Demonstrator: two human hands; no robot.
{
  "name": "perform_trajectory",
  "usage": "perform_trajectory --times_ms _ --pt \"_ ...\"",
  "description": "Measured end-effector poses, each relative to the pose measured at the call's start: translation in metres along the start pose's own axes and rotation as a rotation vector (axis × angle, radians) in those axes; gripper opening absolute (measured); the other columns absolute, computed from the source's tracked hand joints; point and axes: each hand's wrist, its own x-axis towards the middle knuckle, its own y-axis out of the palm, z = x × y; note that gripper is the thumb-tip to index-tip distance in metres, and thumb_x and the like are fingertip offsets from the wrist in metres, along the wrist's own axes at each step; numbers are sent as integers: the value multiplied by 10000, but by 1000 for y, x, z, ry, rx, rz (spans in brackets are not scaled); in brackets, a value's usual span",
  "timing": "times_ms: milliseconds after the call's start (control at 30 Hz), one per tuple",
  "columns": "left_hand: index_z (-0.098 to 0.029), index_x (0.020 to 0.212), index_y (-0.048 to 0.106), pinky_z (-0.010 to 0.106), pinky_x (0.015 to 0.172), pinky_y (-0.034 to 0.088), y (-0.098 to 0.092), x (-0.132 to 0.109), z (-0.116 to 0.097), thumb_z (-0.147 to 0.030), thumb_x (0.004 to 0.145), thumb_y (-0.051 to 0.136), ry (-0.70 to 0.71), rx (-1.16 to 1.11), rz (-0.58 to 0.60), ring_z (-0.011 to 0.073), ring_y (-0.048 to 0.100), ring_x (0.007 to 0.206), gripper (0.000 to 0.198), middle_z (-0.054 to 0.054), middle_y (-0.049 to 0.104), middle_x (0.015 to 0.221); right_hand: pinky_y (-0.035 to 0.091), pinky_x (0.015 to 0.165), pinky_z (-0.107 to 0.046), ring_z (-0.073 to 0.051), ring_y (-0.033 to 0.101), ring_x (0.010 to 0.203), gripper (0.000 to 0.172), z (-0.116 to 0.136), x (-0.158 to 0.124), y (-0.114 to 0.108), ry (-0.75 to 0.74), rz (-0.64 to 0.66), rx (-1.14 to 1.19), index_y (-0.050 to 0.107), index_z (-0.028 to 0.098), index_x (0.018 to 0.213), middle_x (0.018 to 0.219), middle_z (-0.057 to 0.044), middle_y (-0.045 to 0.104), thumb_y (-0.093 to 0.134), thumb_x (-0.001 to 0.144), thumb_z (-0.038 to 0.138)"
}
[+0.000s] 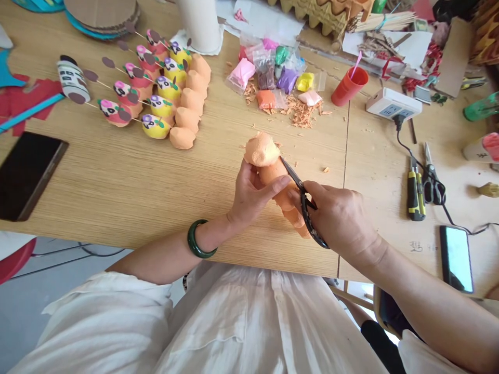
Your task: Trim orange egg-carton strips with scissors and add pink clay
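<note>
A white shirt (202, 332) fills the near edge as its wearer works at a wooden table (156, 176). The left hand (251, 192) wraps around an orange carton strip (271, 174), held near the table's near edge, thumb braced across its side, apparently to steady it against the blades. The right hand (339, 215) is closed around black-handled scissors (298, 183), their tip at the strip's right edge; whether the blades are parted is hard to tell. Just beyond lie orange shavings (304, 115) and small coloured packets (287, 79). Far left, pink and yellow painted cups (161, 105) stand in rows beside a plain orange row (187, 119), seemingly grouped by colour. Right, a second pair of scissors (430, 184) lies beside a yellow-and-black tool (415, 192), perhaps kept within reach.
</note>
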Motion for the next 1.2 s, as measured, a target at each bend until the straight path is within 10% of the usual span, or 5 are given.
perform_trajectory --times_ms 367,733,1200 --pt "-284 1140 631 302 924 594 -1 9 -18 -454 723 912 -183 -190 -21 163 678 1046 531 17 674 1113 395 548 -277 -139 494 565 482 -32 10 -8 167 135 699 671 211 933 651 13 563 639 901 691" --pt "-249 952 654 320 814 601 -11 22 -13 -441 758 832 -429 -337 12 171 681 880 326 27 654 946 547 650 -310 -161 644 696 405 -48 0 28 322 244 1377 685 175 1040 815 -27 655 714 913 559" --pt "-332 1007 675 475 914 618 -15 23 0 -594 632 932 -394 -204 103 293 676 1109 524 26 703 997 502 777 -318 -168 626 851 433 -18 2 43 351 190 1581 712 200 1086 888 0 670 868 723 377"
